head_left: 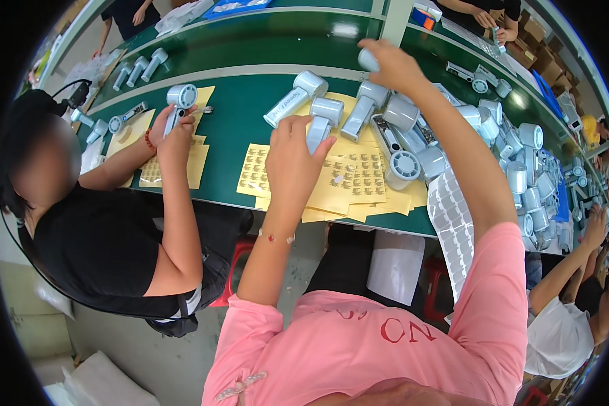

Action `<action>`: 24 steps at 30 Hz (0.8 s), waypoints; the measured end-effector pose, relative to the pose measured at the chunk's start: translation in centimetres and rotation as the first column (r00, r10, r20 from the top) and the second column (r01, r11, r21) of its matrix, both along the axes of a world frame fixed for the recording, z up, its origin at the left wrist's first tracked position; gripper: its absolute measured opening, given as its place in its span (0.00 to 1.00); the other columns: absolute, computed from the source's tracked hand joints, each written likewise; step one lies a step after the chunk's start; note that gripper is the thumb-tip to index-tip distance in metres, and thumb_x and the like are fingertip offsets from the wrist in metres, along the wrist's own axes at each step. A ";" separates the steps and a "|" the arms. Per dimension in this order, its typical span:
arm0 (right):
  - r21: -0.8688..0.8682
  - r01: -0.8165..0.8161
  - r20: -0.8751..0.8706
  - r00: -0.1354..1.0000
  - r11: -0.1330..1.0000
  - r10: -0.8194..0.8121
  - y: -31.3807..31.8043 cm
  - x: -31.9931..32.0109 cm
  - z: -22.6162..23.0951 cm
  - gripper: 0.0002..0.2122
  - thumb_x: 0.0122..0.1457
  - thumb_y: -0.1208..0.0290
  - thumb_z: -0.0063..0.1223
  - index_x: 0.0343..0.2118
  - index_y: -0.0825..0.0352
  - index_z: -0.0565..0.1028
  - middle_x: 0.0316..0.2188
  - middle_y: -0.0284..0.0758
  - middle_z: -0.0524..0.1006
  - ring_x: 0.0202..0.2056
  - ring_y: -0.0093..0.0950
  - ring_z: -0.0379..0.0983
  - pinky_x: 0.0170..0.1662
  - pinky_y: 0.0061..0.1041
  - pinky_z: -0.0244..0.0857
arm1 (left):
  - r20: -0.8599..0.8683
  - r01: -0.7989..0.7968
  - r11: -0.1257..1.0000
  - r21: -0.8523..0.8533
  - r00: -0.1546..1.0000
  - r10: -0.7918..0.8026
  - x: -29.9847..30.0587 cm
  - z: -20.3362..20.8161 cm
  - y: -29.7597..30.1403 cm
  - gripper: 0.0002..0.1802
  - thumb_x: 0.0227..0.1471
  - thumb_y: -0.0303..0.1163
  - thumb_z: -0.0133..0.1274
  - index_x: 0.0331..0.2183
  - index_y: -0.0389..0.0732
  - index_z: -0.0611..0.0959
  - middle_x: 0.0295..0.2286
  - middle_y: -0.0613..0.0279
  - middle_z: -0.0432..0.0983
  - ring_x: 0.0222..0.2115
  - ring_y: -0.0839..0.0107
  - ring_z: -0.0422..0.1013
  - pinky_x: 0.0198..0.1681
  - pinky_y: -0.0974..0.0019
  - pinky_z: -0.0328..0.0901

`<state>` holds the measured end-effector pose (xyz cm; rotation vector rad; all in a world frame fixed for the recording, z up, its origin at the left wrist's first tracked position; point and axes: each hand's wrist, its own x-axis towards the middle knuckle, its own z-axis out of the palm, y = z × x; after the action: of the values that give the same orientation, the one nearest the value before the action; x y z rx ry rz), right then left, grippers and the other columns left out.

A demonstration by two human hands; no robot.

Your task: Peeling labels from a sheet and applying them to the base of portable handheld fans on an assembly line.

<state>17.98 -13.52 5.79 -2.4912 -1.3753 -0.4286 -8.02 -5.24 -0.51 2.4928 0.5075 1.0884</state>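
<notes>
My left hand (292, 154) grips the handle of a light-blue handheld fan (327, 109), its round head pointing away from me over yellow sticker sheets (348, 177). Farther off and higher, my right hand (397, 65) has its fingers round another light-blue piece (368, 60). It looks like a fan head; most of it is hidden by the fingers. One fan (295, 99) lies just beyond my left hand, and a second fan (364, 110) lies between my two hands. Several more fans, such as one with a grille (404, 167), lie below my right forearm.
A large heap of fans (517, 176) covers the right side of the green table (227, 152). A sheet of pale labels (451, 220) hangs over the front edge. At my left a co-worker's hands (172, 133) hold a fan (181, 97). A raised ledge (250, 71) runs behind.
</notes>
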 end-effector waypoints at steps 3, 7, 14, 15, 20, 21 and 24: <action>0.393 -0.167 0.048 0.986 0.904 0.161 -4.3 -2.4 2.7 0.31 0.44 0.73 0.60 0.55 0.62 0.64 0.48 0.44 0.70 0.49 0.39 0.69 0.51 0.32 0.64 | 0.169 0.339 0.686 -0.643 0.937 -0.305 -1.1 0.7 -1.4 0.26 0.47 0.39 0.61 0.46 0.37 0.75 0.43 0.56 0.73 0.43 0.66 0.70 0.39 0.63 0.68; 0.529 -0.330 0.063 0.934 0.782 0.352 -10.6 -10.0 4.3 0.33 0.42 0.78 0.61 0.54 0.66 0.61 0.54 0.44 0.66 0.55 0.36 0.65 0.56 0.33 0.58 | 0.655 0.558 -0.347 -0.754 0.677 -0.334 -0.2 1.6 -4.8 0.23 0.60 0.43 0.46 0.49 0.34 0.72 0.46 0.55 0.72 0.44 0.67 0.70 0.47 0.65 0.66; 0.534 -0.331 -0.088 0.893 0.778 0.441 -15.8 -21.7 0.2 0.43 0.37 0.81 0.69 0.60 0.64 0.57 0.53 0.44 0.68 0.56 0.40 0.64 0.59 0.39 0.54 | 0.844 0.607 -0.709 -0.359 0.536 0.032 0.0 2.5 -8.6 0.19 0.54 0.31 0.51 0.46 0.36 0.70 0.38 0.54 0.74 0.46 0.61 0.69 0.53 0.57 0.63; 0.562 -0.230 -0.213 0.888 0.794 0.408 -16.3 -22.4 0.1 0.44 0.38 0.79 0.69 0.61 0.65 0.57 0.53 0.42 0.69 0.56 0.38 0.64 0.58 0.38 0.55 | 0.847 0.619 -0.699 -0.359 0.530 0.034 -0.3 2.4 -8.6 0.18 0.53 0.30 0.52 0.45 0.37 0.71 0.37 0.55 0.74 0.45 0.61 0.70 0.53 0.57 0.63; 0.634 0.130 -0.561 0.755 0.762 0.338 -17.8 -24.1 1.6 0.38 0.41 0.73 0.68 0.58 0.68 0.62 0.53 0.38 0.68 0.52 0.32 0.68 0.55 0.34 0.60 | 0.796 0.746 -0.276 -0.606 0.566 -0.216 -1.8 1.7 -8.4 0.19 0.47 0.27 0.55 0.42 0.39 0.71 0.34 0.58 0.74 0.44 0.62 0.71 0.51 0.55 0.64; 0.645 0.174 -0.576 0.750 0.744 0.324 -17.5 -24.5 1.8 0.37 0.41 0.72 0.68 0.57 0.68 0.64 0.53 0.38 0.68 0.50 0.32 0.68 0.53 0.33 0.61 | 0.740 0.767 -0.062 -0.638 0.589 -0.325 -2.1 1.7 -8.5 0.20 0.46 0.27 0.56 0.43 0.39 0.70 0.34 0.58 0.74 0.43 0.62 0.71 0.51 0.55 0.64; 0.558 -0.055 -0.391 0.863 0.828 0.321 -16.3 -25.4 2.2 0.32 0.40 0.71 0.68 0.53 0.68 0.69 0.51 0.39 0.69 0.46 0.31 0.70 0.49 0.30 0.63 | 0.444 0.696 0.648 -0.310 0.708 -0.549 -3.4 1.6 -9.7 0.25 0.42 0.29 0.59 0.43 0.38 0.69 0.37 0.56 0.73 0.42 0.59 0.71 0.57 0.48 0.54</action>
<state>-7.44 -29.78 8.02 -1.8122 -1.1016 -0.1122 -11.42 -14.90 1.06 1.7848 -0.2045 0.8982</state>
